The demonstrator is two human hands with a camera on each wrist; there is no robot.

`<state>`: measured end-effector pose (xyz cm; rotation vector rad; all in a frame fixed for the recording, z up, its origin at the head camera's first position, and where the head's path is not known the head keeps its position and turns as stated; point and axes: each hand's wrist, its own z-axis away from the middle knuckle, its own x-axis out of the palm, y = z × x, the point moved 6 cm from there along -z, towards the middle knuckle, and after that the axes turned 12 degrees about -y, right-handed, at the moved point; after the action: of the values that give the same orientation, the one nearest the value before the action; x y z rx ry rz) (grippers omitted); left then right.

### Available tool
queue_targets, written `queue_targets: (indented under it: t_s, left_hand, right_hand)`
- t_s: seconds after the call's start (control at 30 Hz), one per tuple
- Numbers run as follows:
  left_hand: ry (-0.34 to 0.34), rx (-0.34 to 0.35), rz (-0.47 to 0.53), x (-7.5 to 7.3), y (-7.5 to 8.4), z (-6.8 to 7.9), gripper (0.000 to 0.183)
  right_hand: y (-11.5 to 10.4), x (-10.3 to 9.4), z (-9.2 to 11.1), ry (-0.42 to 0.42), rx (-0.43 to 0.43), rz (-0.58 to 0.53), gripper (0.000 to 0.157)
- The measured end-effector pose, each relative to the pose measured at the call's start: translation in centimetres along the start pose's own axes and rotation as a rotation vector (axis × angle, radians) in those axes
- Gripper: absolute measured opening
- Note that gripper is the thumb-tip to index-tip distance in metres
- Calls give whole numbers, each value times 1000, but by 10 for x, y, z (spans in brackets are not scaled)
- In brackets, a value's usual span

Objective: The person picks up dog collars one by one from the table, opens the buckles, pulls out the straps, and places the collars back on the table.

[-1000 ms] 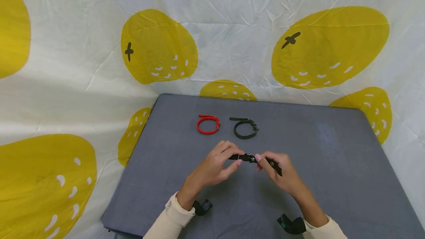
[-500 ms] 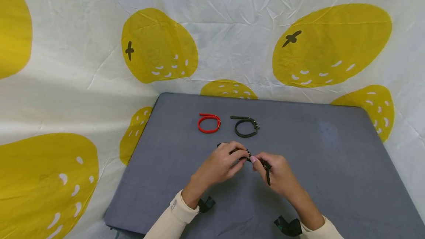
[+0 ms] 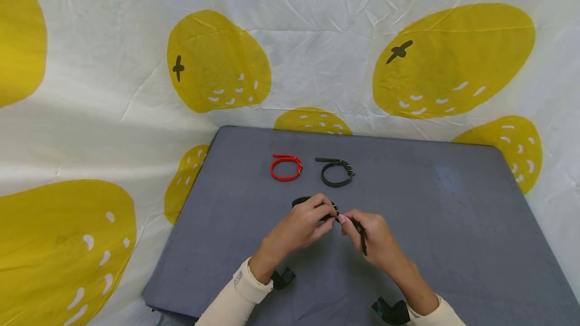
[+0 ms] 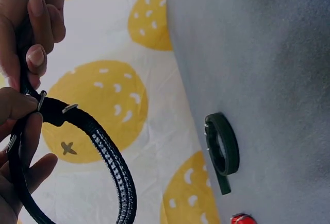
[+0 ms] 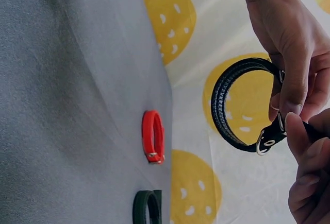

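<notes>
A black dog collar is held up between both hands, closed into a loop with pale stitching along its inner face. Thumb and fingers of the left hand pinch it at the metal buckle. Close by, the right hand grips the strap's free end, which sticks out past the fingers. A metal D-ring shows near the right fingertips. The fingers of the two hands almost meet at the buckle, and part of the strap is hidden inside the right hand.
A red collar and a dark green collar lie coiled side by side beyond the hands on the grey padded table. White cloth with yellow fruit shapes hangs behind the table and along its left side.
The hands have come closer together and shifted slightly left. The black collar, seen nearly straight between them before, now shows its loop beyond the left hand, and its free end points more downward.
</notes>
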<state>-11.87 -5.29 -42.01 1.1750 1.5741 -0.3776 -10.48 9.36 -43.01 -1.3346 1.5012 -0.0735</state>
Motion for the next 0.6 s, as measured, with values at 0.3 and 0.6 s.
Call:
queue_targets:
  t_s: [0.3,0.6]
  left_hand:
    - [-65,-27,-26,1,1,-1,5]
    - [-210,-34,-130,3,3,-6,4]
  right_hand:
    - [6,4,2,-42,15,-45,30]
    - [14,7,3,-74,47,-125,33]
